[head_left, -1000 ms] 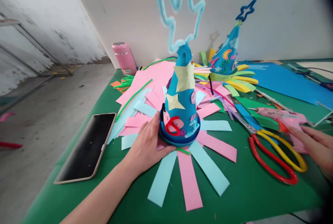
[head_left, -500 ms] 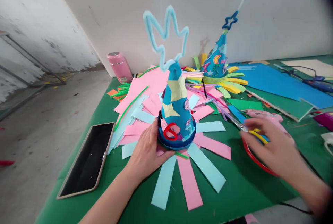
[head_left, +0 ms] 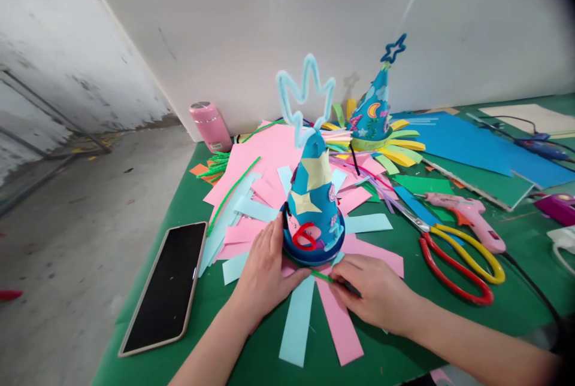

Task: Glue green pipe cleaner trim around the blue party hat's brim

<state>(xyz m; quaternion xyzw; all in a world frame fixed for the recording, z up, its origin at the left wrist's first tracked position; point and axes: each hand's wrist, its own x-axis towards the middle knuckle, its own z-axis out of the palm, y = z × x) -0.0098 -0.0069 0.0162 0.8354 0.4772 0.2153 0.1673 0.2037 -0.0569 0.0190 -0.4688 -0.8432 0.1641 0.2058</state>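
Note:
A blue paper cone hat [head_left: 321, 194] stands upright, with yellow stars, stickers, a curled red pipe cleaner [head_left: 304, 236] and a light-blue pipe-cleaner star outline [head_left: 309, 96] at its top. Pink and light-blue paper strips [head_left: 299, 320] fan out around its base. My left hand [head_left: 265, 269] grips the left side of the hat's base, thumb in front. My right hand [head_left: 380, 290] is closed at the front of the base, its fingertips on the end of a short green pipe cleaner [head_left: 321, 276]. Something dark shows under those fingers; I cannot make it out.
Right of my hand lie scissors [head_left: 462, 254] with red and yellow handles and a pink glue gun [head_left: 471, 212]. A phone [head_left: 166, 290] lies at left. Behind stand a pink bottle [head_left: 211, 127] and another decorated cone hat [head_left: 372, 111], near blue sheets [head_left: 458, 137].
My right hand has moved left from above the scissors to the front of the hat and closed on the green pipe cleaner. My left hand stays on the hat. The view has shifted slightly.

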